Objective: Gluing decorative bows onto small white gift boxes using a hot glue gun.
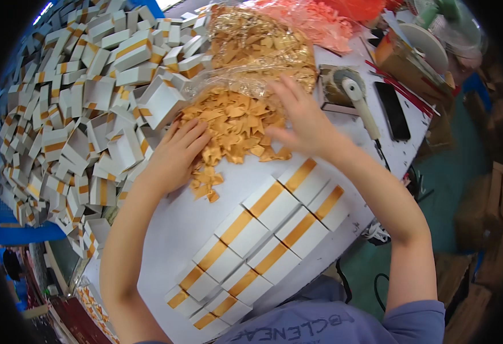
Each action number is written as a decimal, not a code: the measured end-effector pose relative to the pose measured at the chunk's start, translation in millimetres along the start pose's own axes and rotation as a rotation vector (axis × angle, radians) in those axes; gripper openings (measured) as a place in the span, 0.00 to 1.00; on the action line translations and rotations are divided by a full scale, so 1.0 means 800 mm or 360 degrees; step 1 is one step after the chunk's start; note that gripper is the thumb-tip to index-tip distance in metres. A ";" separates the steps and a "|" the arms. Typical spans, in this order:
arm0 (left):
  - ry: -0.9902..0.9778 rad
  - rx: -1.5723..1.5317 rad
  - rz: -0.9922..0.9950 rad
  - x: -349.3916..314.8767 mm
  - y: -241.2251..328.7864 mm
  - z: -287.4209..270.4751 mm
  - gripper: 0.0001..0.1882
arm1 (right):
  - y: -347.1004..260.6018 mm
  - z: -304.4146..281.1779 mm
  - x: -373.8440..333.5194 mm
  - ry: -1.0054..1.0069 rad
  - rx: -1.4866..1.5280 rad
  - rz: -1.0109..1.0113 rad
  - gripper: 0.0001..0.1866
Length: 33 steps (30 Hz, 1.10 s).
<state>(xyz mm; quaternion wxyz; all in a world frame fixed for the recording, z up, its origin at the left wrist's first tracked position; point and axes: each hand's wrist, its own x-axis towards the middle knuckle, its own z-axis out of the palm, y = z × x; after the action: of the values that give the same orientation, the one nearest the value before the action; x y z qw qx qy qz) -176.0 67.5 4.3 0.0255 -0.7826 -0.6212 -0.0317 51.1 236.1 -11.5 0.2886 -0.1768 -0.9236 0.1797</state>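
Observation:
A loose pile of small gold ribbon bows [234, 123] lies on the white table. At its left edge rests my left hand [177, 150], its fingers stretched over the bows and touching some, gripping nothing visible. My right hand [303, 117] is at the right side of the pile with thumb and fingers apart, slightly blurred by motion. Behind the pile, a clear plastic bag [263, 46] holds many more gold bows. Nearer me, white boxes [274, 200] with gold ribbon bands sit side by side in two slanting rows.
A large heap of white box parts with gold bands [91, 109] fills the left. At the right are a handheld tool with a pale handle [361, 103], a black phone [392, 111] and a cardboard box [415, 63]. Pink material [320, 26] lies at the back.

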 end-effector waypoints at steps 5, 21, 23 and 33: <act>0.0150 -0.0059 0.0009 0.000 0.048 -0.019 0.24 | 0.031 -0.074 -0.103 0.0684 -0.0669 0.0163 0.32; 0.0307 -0.1102 -0.0145 0.065 0.157 -0.009 0.19 | 0.032 -0.109 -0.079 0.0721 0.0964 0.1336 0.18; 0.0081 -0.2436 -0.0508 0.096 0.193 0.004 0.19 | 0.002 -0.108 -0.089 0.0833 0.1368 0.1215 0.15; 0.0261 -0.3187 -0.0405 0.157 0.296 -0.016 0.15 | 0.010 -0.127 -0.145 0.0848 0.1096 0.0382 0.12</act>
<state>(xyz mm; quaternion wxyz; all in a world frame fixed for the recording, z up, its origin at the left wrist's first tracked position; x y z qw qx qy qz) 83.2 134.4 26.8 -0.6035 -0.3675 -0.3840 -0.5943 202.8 216.8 8.7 0.5355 -0.2163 -0.6765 0.4570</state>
